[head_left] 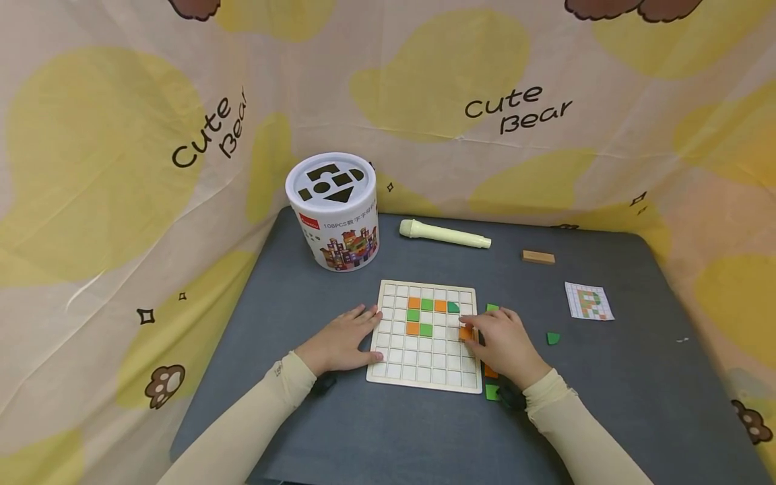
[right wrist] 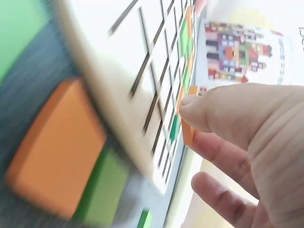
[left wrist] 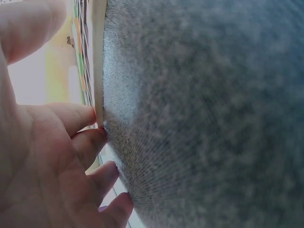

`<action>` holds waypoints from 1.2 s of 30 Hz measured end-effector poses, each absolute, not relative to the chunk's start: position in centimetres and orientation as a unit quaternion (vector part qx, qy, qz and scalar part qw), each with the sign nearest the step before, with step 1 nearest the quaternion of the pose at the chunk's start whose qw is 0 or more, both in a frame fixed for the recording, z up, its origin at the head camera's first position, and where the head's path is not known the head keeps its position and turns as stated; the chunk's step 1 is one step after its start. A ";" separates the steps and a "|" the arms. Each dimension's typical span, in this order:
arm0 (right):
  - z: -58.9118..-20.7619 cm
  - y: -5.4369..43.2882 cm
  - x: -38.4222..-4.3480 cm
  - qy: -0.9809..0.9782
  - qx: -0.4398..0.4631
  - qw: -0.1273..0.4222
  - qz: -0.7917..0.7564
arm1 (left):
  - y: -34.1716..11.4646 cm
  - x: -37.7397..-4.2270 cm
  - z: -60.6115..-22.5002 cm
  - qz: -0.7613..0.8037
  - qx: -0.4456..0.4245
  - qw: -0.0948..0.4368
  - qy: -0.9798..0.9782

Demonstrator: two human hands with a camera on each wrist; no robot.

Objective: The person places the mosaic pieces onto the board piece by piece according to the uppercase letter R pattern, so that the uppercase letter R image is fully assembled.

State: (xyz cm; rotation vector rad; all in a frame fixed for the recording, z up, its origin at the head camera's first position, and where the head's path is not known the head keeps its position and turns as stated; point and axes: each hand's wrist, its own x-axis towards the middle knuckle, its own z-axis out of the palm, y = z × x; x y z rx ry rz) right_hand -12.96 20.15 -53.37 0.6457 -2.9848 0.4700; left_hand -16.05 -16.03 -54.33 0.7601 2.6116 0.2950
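A white grid board [head_left: 412,355] in a pale wooden frame lies on the table, with several orange and green tiles in its upper cells. My left hand [head_left: 342,339] rests at the board's left edge, fingers spread and fingertips touching the frame. Over the right side of the board, my right hand [head_left: 509,343] pinches an orange square tile [right wrist: 189,135] between thumb and index finger. A dark green tile with one rounded corner [head_left: 453,307] sits in a cell just above those fingers.
Green tiles [head_left: 492,393] and orange ones lie along the board's right edge, partly under my right hand. A rounded green tile [head_left: 553,338] and a pattern card [head_left: 589,301] lie farther right. Behind stand a white tub [head_left: 308,236], a pale microphone-shaped stick [head_left: 445,234] and a wooden block [head_left: 538,257].
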 end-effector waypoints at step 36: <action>-53.6 15.6 -14.8 -0.957 0.255 0.012 0.141 | -16.2 -15.9 -54.1 0.102 0.277 0.195 0.935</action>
